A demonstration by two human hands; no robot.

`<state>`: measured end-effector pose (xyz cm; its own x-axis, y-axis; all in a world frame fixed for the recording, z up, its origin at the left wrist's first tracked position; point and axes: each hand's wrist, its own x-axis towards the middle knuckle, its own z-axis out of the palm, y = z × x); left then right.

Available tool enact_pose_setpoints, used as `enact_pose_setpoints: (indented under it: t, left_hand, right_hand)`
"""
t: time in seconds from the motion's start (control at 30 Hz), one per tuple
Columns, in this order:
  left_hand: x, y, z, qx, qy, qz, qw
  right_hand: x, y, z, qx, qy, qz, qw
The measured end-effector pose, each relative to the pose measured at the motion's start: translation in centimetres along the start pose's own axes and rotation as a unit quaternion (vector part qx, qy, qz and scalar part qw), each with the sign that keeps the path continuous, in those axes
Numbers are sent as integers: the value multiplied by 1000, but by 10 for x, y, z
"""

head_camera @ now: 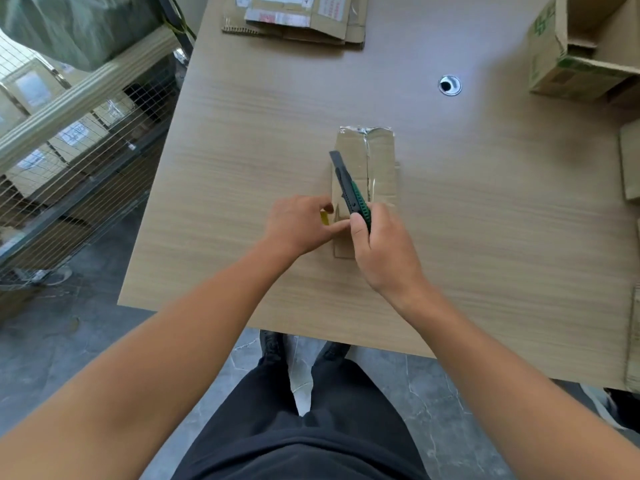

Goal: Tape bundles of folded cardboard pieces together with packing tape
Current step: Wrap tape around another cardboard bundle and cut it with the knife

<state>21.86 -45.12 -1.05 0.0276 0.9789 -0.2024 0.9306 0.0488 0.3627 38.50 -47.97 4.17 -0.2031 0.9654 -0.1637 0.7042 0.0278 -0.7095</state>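
1. Head view, task item: the cardboard bundle (381, 157) is lying flat near the middle of the table (242, 150), long axis running away from the person. A shiny strip of packing tape (367, 161) is running lengthwise down it and folding over the far end.
2. Right hand (384, 244): it is wrapping closed around the green handle of a utility knife (348, 183), blade end pointing away over the bundle's left half. Judgement: the knife is being positioned to cut tape.
3. Left hand (298, 226): it is sitting at the bundle's near left edge, thumb reaching across the cardboard toward the knife hand and fingers curling over a small yellow item (324, 216). Whether it is gripping that item or only steadying the bundle cannot be told. Judgement: it is bracing the bundle against the cut.
4. Edges: the left thumb is lying just beside the knife hand, so a slip is posing a risk. The bundle is sitting well in from every table edge.
5. Room: bare tabletop is surrounding the bundle. A stack of flattened cardboard (298, 19) is occupying the far edge, an open box (581, 46) the far right corner, a cable hole (449, 85) between them, and a wire cage (69, 150) is standing beside the table's left side.
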Motion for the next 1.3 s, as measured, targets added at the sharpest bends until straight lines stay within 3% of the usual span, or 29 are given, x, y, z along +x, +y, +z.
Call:
enact_pose_setpoints:
  t: [0.07,0.17,0.27,0.6,0.87,1.17,1.3]
  left_hand:
    - [-5,-11,-8,-34,-49,39,997]
    - [-15,-40,-20,-211,-121,53,969]
    - [-18,-70,-27,-268,-122,55,954]
    - [10,-63,-28,-89,-101,21,991]
    - [5,-50,-30,-131,-31,-27,990]
    - [-20,-49,-21,-167,58,29,984]
    - [-24,-46,-17,-130,82,84,985]
  right_hand:
    - [-5,-1,3,-23,-4,7,1000]
    - [-2,-5,1,-61,-22,18,998]
    - [-2,-7,2,-111,-48,22,992]
    - [-2,-14,0,-144,-66,56,986]
    - [-1,-22,16,-190,-88,67,976]
    - [2,-18,47,-367,-155,36,916]
    - [6,-23,52,-375,-182,72,906]
